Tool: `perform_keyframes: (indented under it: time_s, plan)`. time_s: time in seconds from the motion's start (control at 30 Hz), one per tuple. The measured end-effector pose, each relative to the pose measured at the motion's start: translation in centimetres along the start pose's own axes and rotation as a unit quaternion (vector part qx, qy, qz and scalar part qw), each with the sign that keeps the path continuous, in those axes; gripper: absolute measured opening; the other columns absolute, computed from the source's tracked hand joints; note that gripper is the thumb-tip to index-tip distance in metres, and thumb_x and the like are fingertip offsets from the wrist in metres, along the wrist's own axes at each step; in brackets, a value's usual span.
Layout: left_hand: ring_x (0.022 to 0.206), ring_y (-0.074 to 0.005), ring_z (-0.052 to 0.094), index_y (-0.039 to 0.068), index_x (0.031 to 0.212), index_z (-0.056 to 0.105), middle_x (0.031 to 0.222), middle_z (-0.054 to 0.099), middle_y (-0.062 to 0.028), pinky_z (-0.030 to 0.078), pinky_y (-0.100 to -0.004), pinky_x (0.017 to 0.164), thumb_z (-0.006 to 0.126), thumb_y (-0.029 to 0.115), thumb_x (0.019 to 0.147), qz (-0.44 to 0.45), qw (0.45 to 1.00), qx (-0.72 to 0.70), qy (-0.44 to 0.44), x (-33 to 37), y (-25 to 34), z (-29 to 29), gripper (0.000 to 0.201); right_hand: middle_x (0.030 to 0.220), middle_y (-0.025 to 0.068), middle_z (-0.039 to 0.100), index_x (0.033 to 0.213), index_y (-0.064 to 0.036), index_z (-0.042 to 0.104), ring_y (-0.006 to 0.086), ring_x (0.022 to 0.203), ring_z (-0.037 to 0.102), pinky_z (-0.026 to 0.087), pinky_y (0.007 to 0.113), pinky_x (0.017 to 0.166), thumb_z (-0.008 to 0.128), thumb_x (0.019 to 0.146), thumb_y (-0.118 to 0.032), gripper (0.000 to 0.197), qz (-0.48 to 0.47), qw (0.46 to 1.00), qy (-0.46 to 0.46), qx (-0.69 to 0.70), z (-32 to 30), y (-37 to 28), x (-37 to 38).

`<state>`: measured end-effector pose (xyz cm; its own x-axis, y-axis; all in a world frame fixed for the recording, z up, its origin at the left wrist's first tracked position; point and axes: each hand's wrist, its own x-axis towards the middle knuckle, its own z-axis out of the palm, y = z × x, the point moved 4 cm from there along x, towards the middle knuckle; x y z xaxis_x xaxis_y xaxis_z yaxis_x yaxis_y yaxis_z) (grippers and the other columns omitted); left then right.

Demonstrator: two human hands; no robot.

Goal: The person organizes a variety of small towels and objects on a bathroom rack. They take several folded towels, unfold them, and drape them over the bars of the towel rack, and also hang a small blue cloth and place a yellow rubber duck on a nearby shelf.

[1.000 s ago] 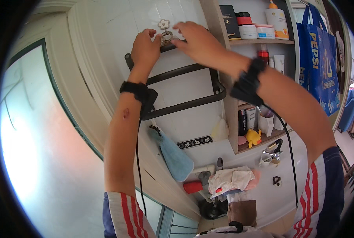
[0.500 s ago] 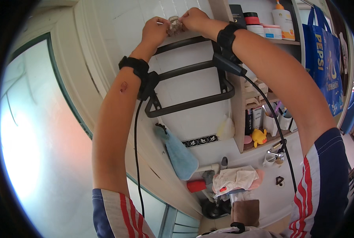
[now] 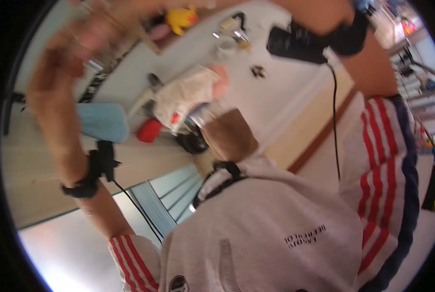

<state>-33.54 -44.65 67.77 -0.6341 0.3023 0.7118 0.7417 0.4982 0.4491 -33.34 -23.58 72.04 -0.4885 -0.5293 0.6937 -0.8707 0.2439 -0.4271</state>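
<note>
My left hand [image 3: 56, 73] is raised at the upper left, heavily smeared by motion. My right forearm arcs over the top edge, and blurred fingers that appear to belong to my right hand [image 3: 100, 34] reach in close to the left one. A small, shiny metallic piece [image 3: 94, 64] shows beside the fingers; whether either hand grips it I cannot make out. Each wrist wears a black band with a dark box, the left one [image 3: 93, 170] and the right one [image 3: 319, 41] trailing a cable. Below my left hand hangs a light blue cloth [image 3: 103, 121].
A yellow toy duck [image 3: 181, 20] sits on a shelf above. Further down are a white cup [image 3: 225, 50], a cream cloth [image 3: 188, 95], a red object [image 3: 149, 130] and a brown cloth [image 3: 231, 134]. A frosted glass panel [image 3: 71, 253] stands at the lower left.
My view has swung down and turned, bringing the shirt front into sight. The black rack has mostly left view. Both hands now show toward the upper left, blurred, instead of pinching at top centre.
</note>
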Motion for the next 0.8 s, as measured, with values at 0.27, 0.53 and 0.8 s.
perform_keyframes:
  time_s: [0.27, 0.53, 0.8]
  plan:
    - [0.08, -0.0079, 0.061, 0.004, 0.117, 0.062, 0.103, 0.066, -0.0033, 0.049, -0.0226, 0.07, 0.079, 0.014, 0.08, -0.303, 0.796, -0.34, -0.399, -20.4, -1.0, 27.6, 0.042, 0.093, 0.0122, 0.067, 0.106, -0.0013, 0.066, 0.0204, 0.085, 0.065, 0.052, 0.031, 0.076, 0.075, 0.079, -0.016, 0.032, 0.405, 0.894, -0.16, 0.104, 8.7, 9.0, -34.4]
    - [0.078, -0.0111, 0.062, -0.001, 0.113, 0.062, 0.091, 0.067, -0.0059, 0.049, -0.0257, 0.071, 0.071, 0.027, 0.088, -0.316, 0.767, -0.277, -0.484, -23.3, -4.0, 38.0, 0.039, 0.09, 0.0135, 0.069, 0.093, 0.0016, 0.066, 0.0209, 0.084, 0.068, 0.054, 0.032, 0.074, 0.07, 0.083, -0.02, 0.024, 0.568, 0.765, 0.058, 0.297, 10.1, 21.8, -49.0]
    - [0.077, -0.0123, 0.063, 0.0, 0.109, 0.063, 0.091, 0.067, -0.0054, 0.05, -0.0266, 0.073, 0.066, 0.026, 0.092, -0.353, 0.756, -0.309, -0.456, -23.4, -4.6, 44.2, 0.032, 0.08, 0.0091, 0.068, 0.095, -0.0029, 0.073, 0.0202, 0.074, 0.065, 0.05, 0.034, 0.068, 0.071, 0.082, -0.037, 0.037, 0.581, 0.814, -0.006, -0.002, 11.3, 39.5, -52.1]
